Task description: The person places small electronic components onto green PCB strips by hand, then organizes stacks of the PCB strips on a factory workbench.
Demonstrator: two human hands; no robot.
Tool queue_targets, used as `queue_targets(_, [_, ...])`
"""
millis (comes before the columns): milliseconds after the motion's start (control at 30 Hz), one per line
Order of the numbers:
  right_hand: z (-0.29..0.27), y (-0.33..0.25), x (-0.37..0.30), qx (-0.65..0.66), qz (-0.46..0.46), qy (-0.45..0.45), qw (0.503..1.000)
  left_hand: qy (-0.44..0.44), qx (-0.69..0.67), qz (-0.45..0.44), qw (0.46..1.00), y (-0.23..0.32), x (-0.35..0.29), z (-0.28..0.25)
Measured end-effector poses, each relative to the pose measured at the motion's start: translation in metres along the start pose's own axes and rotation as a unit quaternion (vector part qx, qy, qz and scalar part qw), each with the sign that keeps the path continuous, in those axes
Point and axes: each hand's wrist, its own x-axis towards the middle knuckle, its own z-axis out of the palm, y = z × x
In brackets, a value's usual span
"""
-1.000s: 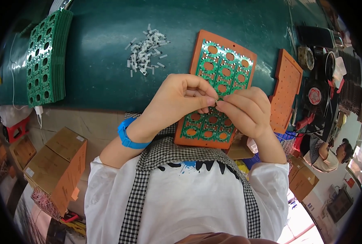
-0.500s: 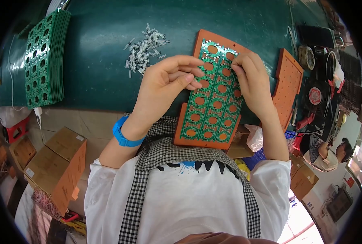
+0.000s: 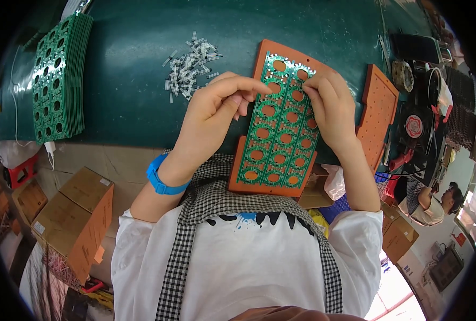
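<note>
A green circuit board panel (image 3: 277,134) with rows of round holes lies on an orange tray (image 3: 238,184), tilted slightly to the right in front of me. My left hand (image 3: 216,107) reaches over the panel's left side. Its index finger stretches to an upper hole, while the thumb presses on the curled other fingers; anything inside is hidden. At the panel's upper right edge my right hand (image 3: 331,107) is closed in a pinch. Whatever lies between those fingertips is too small or covered to make out. Left of the tray is a loose pile of small clear-and-white parts (image 3: 187,69) with dark ends.
A tall stack of green circuit board panels (image 3: 61,80) stands at the left of the green table (image 3: 128,107). Another orange tray (image 3: 379,101) lies on the right, beside a roll of tape (image 3: 402,76). Cardboard boxes (image 3: 67,214) stand below left. Another person (image 3: 427,206) is far right.
My left index finger has straightened and moved onto the panel, while its thumb and other fingers have drawn back leftward and curled. The right hand stays nearly in place, still pinched.
</note>
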Motion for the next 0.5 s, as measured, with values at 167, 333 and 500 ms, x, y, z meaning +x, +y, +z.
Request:
queue_targets(167, [-0.005, -0.005, -0.003, -0.045, -0.054, 0.011, 0.997, 0.038, -0.077, -0.002, 0.996, -0.002, -0.002, 0.009])
queue_targets(333, [-0.014, -0.036, 0.006, 0.122, -0.024, 0.025, 0.992, -0.014, 0.084, 0.074, 0.994, 0.009, -0.007, 0.021])
queue_targets(500, [-0.014, -0.046, 0.004, 0.308, 0.024, -0.111, 0.945, -0.063, 0.108, 0.142, 0.982, 0.005, -0.008, 0.023])
